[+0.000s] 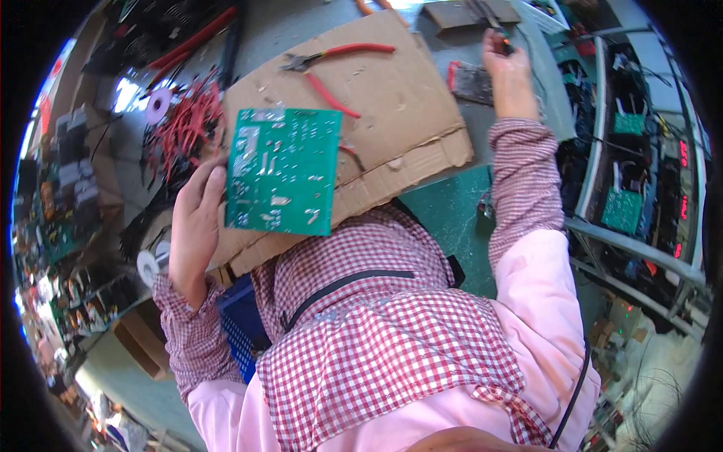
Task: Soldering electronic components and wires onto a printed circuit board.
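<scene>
left hand (197, 218) holding green circuit board (282, 171)

Grey workbench (444, 53), cardboard sheet (392, 98), red pliers (331, 64), red wires (184, 124)

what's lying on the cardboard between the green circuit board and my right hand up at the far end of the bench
In the head view, red-handled pliers lie on the cardboard sheet between the green circuit board, held by the left hand, and the right hand.

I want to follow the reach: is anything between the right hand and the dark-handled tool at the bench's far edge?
Nothing visible: the right hand is already at the dark-handled tool, fingers on it. The left hand holds the green circuit board apart on the cardboard sheet.
</scene>
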### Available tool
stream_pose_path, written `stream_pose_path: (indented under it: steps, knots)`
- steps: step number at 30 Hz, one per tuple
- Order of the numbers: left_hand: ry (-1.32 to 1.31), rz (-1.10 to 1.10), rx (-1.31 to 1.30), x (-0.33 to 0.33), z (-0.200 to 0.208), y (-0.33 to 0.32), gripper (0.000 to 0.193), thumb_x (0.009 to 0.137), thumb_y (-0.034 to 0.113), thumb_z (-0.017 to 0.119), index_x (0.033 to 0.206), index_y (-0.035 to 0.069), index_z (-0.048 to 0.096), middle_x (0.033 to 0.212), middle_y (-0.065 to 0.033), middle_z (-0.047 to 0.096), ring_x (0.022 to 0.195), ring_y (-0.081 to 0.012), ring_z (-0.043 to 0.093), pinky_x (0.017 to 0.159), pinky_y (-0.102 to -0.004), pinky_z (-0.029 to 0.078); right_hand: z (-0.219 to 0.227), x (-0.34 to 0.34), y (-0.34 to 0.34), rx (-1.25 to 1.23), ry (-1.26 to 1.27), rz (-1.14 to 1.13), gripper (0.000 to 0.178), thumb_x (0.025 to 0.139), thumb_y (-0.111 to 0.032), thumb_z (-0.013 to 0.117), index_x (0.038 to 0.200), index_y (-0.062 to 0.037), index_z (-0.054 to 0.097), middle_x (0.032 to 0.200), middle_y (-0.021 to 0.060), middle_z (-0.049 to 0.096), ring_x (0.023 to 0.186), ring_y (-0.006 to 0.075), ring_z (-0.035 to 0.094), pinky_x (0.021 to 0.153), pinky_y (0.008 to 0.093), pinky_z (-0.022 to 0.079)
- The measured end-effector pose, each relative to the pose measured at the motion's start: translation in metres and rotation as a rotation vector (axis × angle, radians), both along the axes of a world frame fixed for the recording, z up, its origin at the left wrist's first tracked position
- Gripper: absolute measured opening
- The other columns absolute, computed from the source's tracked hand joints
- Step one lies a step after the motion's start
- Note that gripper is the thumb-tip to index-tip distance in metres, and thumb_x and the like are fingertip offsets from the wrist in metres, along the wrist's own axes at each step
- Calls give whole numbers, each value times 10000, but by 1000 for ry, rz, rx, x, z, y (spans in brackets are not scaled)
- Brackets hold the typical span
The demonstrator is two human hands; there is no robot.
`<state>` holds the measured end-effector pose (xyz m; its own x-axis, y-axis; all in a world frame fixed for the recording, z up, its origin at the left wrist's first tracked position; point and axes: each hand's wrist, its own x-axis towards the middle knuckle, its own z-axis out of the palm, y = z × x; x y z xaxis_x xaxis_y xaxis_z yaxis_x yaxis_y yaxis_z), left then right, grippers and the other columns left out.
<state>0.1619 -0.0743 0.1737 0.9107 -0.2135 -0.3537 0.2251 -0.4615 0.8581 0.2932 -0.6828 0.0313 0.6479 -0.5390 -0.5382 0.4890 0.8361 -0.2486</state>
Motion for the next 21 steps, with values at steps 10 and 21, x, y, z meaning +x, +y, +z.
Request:
stream_pose_path:
  steps: [10, 21]
  knots:
    - [-642, 93, 740, 30, 19, 82, 238, 911, 220, 610, 1049, 58, 716, 975, -146, 671, 910, -345, 642, 808, -383, 499, 71, -20, 60, 34, 53, 116, 416, 1057, -267, 354, 1085, 101, 545, 994, 227, 617, 1030, 349, 615, 979, 520, 496]
    - [-485, -331, 836, 43, -1, 143, 255, 895, 203, 662, 1069, 21, 703, 1065, -161, 672, 974, -369, 640, 887, -418, 504, 209, -66, 395, -1746, -308, 1158, 295, 982, -243, 578, 1193, -61, 675, 1035, 110, 705, 922, 221, 690, 896, 362, 537]
